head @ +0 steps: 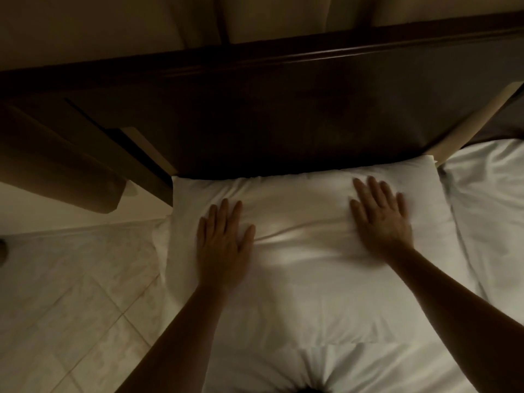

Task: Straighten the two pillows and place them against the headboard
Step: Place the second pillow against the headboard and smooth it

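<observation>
A white pillow lies flat on the bed with its far edge touching the dark wooden headboard. My left hand rests palm down on the pillow's left part, fingers apart. On the pillow's right part my right hand presses down flat, fingers spread toward the headboard. A crease runs across the pillow between both hands. To the right, a second white pillow lies beside the first, partly cut off by the frame edge.
White bed sheet covers the mattress below the pillow. Pale tiled floor lies to the left of the bed. A dark wooden piece of furniture stands at the left by the headboard.
</observation>
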The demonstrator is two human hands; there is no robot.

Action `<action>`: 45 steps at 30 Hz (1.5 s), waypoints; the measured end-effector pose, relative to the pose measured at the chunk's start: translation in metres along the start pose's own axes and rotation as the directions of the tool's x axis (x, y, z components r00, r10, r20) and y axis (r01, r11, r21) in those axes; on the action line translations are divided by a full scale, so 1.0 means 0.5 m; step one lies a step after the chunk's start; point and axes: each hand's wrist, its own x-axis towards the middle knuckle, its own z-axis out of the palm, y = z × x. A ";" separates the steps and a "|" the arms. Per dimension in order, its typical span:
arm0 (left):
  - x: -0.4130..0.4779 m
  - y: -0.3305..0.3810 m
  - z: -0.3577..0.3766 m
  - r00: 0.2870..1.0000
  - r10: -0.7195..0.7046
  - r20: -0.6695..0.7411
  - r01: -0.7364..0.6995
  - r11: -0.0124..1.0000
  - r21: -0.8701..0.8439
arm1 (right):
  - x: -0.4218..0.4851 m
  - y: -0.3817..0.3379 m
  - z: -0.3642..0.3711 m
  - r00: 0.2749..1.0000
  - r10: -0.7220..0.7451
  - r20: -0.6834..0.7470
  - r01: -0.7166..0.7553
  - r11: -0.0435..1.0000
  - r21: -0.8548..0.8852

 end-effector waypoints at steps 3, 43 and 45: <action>0.004 -0.017 0.006 1.000 -0.031 0.001 0.031 0.999 0.016 | 0.008 0.045 -0.008 0.992 0.118 -0.034 -0.119 0.993 -0.017; -0.061 0.029 0.003 0.997 0.040 0.071 -0.045 0.996 0.077 | -0.106 -0.142 0.051 1.000 -0.005 0.006 0.005 1.000 -0.021; -0.083 0.002 0.002 0.999 0.011 0.033 -0.014 0.996 0.082 | -0.125 -0.112 0.049 0.999 0.046 -0.019 -0.046 0.999 0.002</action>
